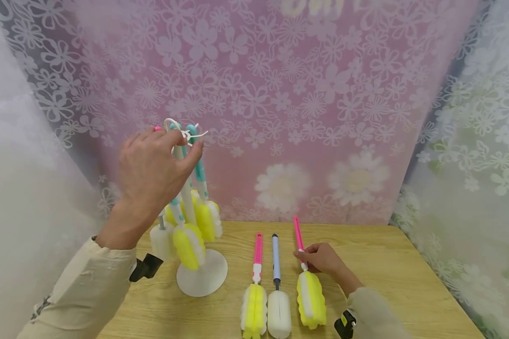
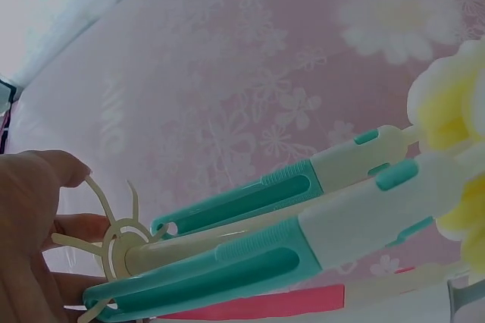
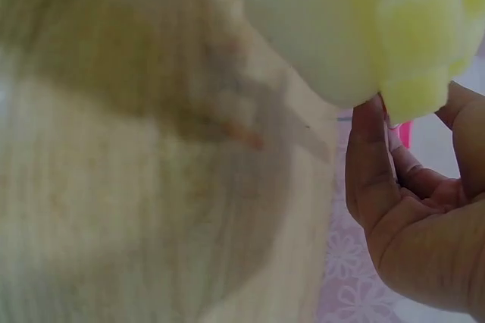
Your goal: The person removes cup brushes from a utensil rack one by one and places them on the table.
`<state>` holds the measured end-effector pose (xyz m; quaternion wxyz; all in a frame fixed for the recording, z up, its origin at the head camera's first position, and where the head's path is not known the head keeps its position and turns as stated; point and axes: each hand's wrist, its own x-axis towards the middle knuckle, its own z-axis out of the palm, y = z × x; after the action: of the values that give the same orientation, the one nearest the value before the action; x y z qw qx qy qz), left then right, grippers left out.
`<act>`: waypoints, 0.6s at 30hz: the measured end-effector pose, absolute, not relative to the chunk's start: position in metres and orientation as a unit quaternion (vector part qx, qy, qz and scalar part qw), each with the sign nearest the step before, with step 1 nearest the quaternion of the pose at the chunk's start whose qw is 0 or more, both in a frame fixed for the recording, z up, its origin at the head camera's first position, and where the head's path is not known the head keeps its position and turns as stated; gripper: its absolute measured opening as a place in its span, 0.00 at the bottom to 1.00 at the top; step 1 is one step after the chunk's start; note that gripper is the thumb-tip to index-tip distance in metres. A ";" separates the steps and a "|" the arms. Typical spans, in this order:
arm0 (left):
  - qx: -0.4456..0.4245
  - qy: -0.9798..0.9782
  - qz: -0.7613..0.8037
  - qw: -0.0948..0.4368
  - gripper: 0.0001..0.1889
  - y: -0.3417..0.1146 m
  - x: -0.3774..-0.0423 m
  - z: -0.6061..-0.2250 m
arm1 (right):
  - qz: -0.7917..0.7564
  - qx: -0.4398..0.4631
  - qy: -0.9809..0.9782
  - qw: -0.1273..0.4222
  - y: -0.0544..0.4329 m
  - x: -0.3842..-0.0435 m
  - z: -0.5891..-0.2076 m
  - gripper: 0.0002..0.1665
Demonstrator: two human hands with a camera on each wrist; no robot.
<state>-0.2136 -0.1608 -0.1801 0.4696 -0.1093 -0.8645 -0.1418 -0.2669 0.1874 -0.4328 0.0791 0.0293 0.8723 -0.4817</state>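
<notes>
Table [image 1: 400, 268] with a brush rack [image 1: 203, 278] at left and, rightmost, a pink-handled brush [image 1: 311, 299].
The left hand [image 1: 152, 165] grips the rack's hooked top; the right hand [image 1: 324, 259] pinches the brush by its white neck. Good control likely calls for a steady rack and firm pinch.

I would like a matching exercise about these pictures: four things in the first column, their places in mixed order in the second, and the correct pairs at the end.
Column 1
1. Left hand
2. Right hand
3. Blue-handled brush
4. White round base

Column 2
A. Between two pink-handled brushes
B. At the hooks on top of the stand
C. Beneath the hanging brushes
D. At the handle of the rightmost pink-handled brush

Pairs: 1-B; 2-D; 3-A; 4-C
</notes>
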 end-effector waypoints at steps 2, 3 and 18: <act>-0.109 -0.868 -0.140 0.464 0.20 -0.161 -0.213 -0.179 | -0.470 0.034 0.879 0.077 0.185 -0.265 -0.437 0.19; -0.108 -0.869 -0.140 0.462 0.20 -0.161 -0.213 -0.179 | -0.468 0.036 0.880 0.075 0.184 -0.264 -0.439 0.19; -0.113 -0.874 -0.153 0.447 0.18 -0.162 -0.212 -0.177 | -0.445 0.046 0.891 0.076 0.176 -0.258 -0.452 0.20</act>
<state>-0.2122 -0.1622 -0.1774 0.4467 -0.1129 -0.8743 -0.1527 -0.2583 0.1758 -0.4515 0.0760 0.0458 0.8910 -0.4453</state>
